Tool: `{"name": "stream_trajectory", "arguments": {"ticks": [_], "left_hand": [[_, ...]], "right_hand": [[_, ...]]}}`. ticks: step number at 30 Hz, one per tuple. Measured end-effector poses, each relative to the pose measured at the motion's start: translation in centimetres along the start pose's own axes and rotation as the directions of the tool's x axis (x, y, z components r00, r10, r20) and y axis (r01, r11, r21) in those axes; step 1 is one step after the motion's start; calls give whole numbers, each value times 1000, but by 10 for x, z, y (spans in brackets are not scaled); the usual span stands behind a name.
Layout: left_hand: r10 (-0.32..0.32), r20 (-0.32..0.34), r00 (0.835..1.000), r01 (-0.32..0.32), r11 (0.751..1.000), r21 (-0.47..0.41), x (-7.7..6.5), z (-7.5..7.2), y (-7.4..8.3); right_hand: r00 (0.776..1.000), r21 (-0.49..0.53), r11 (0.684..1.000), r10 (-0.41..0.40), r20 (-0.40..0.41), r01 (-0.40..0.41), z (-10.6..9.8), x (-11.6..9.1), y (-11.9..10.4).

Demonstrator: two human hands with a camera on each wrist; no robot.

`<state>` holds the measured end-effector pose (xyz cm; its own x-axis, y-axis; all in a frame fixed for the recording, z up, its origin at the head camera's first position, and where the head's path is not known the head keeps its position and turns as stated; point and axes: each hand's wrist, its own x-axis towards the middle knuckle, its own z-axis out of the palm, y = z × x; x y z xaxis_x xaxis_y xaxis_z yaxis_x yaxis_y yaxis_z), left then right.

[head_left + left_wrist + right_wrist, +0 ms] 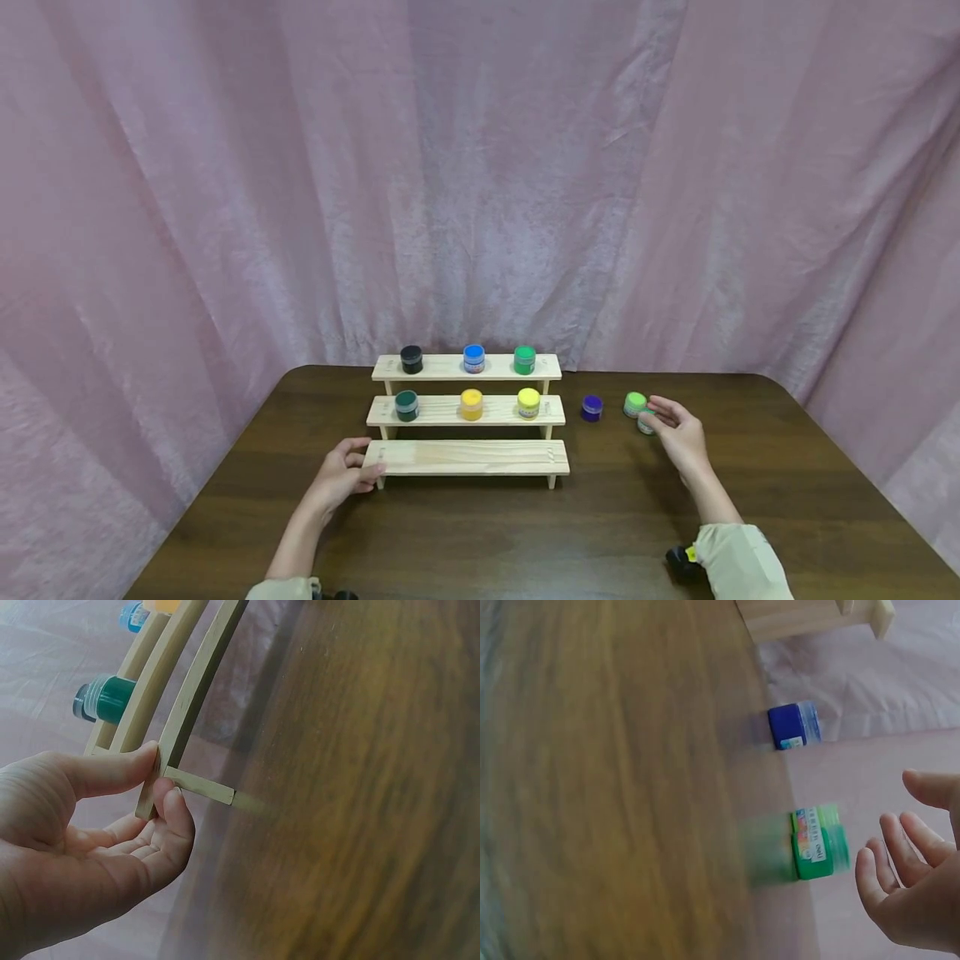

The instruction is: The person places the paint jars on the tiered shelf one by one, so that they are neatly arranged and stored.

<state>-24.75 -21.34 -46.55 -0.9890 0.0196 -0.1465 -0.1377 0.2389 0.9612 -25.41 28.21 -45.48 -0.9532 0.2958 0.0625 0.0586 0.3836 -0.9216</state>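
My left hand [341,477] pinches the left end of the lowest step of a three-tier wooden display stand [468,454]. In the left wrist view, the thumb lies on the board [187,705] and fingers curl under it, close to the short leg. Over to the right, my right hand [681,437] hovers beside a green paint jar [646,423], its fingers loosely bent. The right wrist view shows a gap between these fingers and the green jar [812,859]. A light green jar [634,403] stands right behind it, and a purple jar [592,408] is nearer the stand.
On the top step are black [412,359], blue [474,358] and green [524,360] jars. The middle step bears dark green [407,406], orange-yellow [471,405] and yellow [528,403] ones. A pink curtain [480,183] hangs behind the brown table [480,542].
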Motion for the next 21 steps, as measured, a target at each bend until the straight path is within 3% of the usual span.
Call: {"name": "stream_trajectory", "arguments": {"ticks": [4, 9, 21], "left_hand": [[2, 7, 1000, -2, 1000, -4, 0, 0, 0], [-7, 0, 1000, 7, 1000, -5, 2, -1, -1], [-7, -5, 1000, 7, 1000, -11, 2, 0, -1]], "right_hand": [[999, -3, 1000, 10, -49, -10, -1, 3, 4], [998, -19, 999, 38, -51, -39, -4, 7, 9], [993, -2, 995, 105, 53, -105, -5, 15, 22]]}}
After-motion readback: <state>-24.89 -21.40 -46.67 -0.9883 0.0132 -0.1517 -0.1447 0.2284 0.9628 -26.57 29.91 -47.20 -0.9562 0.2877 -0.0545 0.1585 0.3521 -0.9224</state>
